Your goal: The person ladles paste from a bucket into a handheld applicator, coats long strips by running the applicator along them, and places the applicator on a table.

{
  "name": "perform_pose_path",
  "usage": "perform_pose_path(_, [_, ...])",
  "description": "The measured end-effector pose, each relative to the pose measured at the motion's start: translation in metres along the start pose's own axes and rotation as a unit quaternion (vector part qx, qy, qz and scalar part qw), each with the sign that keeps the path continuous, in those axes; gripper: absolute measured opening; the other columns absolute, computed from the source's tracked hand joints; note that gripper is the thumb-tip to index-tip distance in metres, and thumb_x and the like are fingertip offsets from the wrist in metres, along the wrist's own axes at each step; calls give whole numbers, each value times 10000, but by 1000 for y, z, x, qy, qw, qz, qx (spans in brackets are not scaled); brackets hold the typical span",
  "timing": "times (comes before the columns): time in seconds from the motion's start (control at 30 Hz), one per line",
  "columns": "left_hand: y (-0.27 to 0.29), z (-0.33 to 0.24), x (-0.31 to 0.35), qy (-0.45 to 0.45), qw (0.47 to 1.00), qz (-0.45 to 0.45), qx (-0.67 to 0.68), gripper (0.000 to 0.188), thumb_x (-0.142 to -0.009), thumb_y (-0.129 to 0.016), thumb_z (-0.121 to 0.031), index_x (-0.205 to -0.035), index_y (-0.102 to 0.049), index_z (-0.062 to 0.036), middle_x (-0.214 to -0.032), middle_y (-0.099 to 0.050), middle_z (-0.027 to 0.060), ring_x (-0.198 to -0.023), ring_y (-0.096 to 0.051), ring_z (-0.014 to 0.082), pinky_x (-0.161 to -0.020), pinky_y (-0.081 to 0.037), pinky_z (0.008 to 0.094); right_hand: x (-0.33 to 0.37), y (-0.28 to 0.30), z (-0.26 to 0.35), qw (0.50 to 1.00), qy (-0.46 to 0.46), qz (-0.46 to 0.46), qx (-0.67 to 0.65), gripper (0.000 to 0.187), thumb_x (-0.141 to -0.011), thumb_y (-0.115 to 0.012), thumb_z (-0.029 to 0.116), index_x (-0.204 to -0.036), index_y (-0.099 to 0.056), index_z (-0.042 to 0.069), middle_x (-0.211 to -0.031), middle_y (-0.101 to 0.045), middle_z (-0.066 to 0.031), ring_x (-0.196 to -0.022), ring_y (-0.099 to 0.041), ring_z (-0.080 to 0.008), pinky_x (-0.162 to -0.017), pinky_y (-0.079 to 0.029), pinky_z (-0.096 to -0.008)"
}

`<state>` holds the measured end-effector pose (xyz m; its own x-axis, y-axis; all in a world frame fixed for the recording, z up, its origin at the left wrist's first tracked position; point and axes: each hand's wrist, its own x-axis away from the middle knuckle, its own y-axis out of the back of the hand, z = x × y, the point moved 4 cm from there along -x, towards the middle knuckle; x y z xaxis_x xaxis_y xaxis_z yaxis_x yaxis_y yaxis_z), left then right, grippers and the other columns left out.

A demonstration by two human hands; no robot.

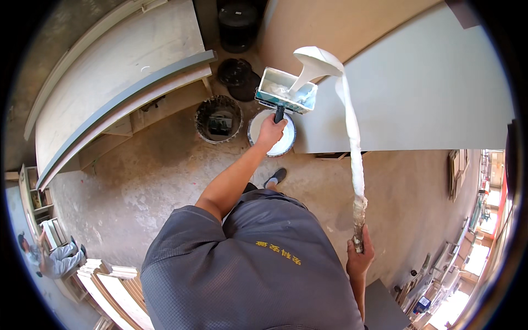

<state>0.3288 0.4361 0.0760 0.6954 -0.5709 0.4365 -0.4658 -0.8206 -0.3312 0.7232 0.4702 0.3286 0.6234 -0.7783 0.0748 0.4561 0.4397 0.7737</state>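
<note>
My left hand (pixel 271 133) is closed around the black handle of a rectangular trough (pixel 308 106), held out over a bucket of white liquid (pixel 281 146). White, thick stuff coats the trough's inside. My right hand (pixel 360 257) grips the lower end of a long-handled ladle (pixel 356 165), its shaft thickly smeared with white. The ladle's bowl (pixel 318 59) is tilted over the trough, and a broad stream of white liquid runs from it into the trough.
A dirty dark bucket (pixel 202 125) stands left of the white one, with black lids (pixel 234 71) and a black drum (pixel 237 27) behind. A long workbench (pixel 121 60) fills the upper left; a large grey panel (pixel 418 88) lies right. A person (pixel 52 258) sits far left near stacked boards (pixel 113 291).
</note>
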Motion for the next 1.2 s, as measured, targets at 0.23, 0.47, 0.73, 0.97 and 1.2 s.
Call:
perform_pose_path(0.23, [6, -11, 2, -13, 1000, -11, 4, 166, -854, -618, -114, -783, -477, -61, -551, -437, -17, -378, -408, 87, -351, -308, 275, -6, 4, 20, 998, 55, -37, 1, 508, -723, -613, -91, -1224, -539, -63, -892, -592, -152, -717, -559, -215, -661, -464, -304])
perform_pose_path(0.47, [14, -7, -5, -14, 1000, -28, -4, 175, -844, -635, -135, -779, -497, -50, -555, -460, -8, -390, -425, 89, -365, -325, 282, -9, 4, 20, 995, 80, -62, 4, 512, -722, -612, -97, -1228, -544, -47, -844, -563, -141, -689, -537, -228, -625, -451, -311])
perform_pose_path(0.73, [50, -21, -25, -27, 990, -44, -128, 190, -825, -656, -175, -792, -549, -21, -578, -514, 30, -449, -472, 124, -428, -377, 304, -16, 11, 22, 995, 89, -29, 46, 542, -724, -585, -119, -1258, -535, -41, -902, -585, -107, -715, -517, -157, -653, -439, -258])
perform_pose_path(0.97, [49, -55, -22, -61, 991, -41, -109, 214, -829, -645, -190, -761, -515, -34, -575, -500, 20, -429, -469, 112, -412, -369, 301, -23, 12, 31, 997, 54, -12, 55, 546, -733, -591, -106, -1271, -533, -32, -940, -589, -109, -770, -529, -163, -706, -441, -260])
perform_pose_path(1.2, [37, -65, -4, -54, 997, -24, -58, 175, -854, -623, -126, -785, -483, -48, -590, -479, 9, -398, -421, 93, -357, -320, 265, -31, 15, 33, 998, 59, -1, 24, 549, -750, -590, -97, -1289, -532, -12, -953, -584, -96, -802, -533, -157, -746, -442, -261])
